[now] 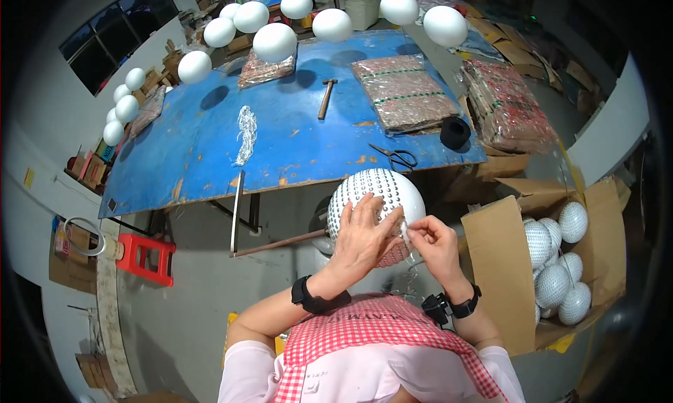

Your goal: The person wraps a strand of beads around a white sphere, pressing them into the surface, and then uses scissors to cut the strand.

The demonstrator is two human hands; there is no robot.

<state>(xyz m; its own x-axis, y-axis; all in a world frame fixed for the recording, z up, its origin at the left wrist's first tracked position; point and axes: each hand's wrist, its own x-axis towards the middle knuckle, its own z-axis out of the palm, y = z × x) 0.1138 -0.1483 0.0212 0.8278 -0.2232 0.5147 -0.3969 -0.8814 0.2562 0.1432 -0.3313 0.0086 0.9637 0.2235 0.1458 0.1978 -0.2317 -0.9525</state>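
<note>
Much of our white ball (409,198), just below centre, wears silver bead rows (363,185), its right side bare; our left hand (359,240) spreads over it, our right hand (438,247) pinches what looks like a bead strand (404,229). Lower-right beaded balls (552,285) look finished; plain balls (275,43) along the frame's top don't.

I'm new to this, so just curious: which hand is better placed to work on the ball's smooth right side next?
Probably the right hand: its fingertips are pinched close beside the smooth part of the ball, while the left hand lies spread over the studded rows.
</note>
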